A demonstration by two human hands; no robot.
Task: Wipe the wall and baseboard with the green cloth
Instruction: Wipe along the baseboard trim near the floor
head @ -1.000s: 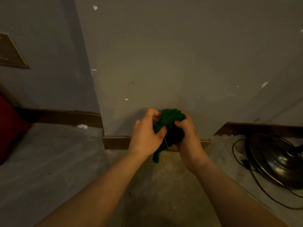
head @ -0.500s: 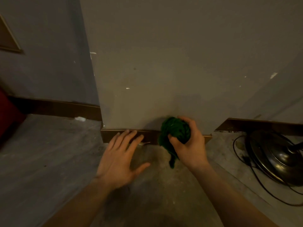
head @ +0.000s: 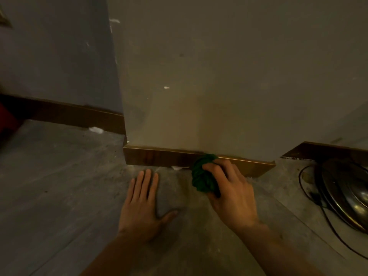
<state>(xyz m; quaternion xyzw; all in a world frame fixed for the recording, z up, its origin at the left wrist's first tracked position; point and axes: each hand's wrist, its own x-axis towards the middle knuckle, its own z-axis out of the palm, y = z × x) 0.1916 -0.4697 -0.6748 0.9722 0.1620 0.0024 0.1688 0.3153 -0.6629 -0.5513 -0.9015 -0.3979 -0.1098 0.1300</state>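
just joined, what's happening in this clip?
A person is cleaning along the bottom of a wall. The right hand grips a bunched green cloth and presses it against the brown baseboard, near its top edge. The left hand lies flat on the floor, fingers spread, apparently as a brace. A round metal fan base with a black cord sits to the right.

green cloth [head: 203,176]: crumpled fabric | baseboard [head: 159,158]: glossy wood | wall [head: 219,76]: matt
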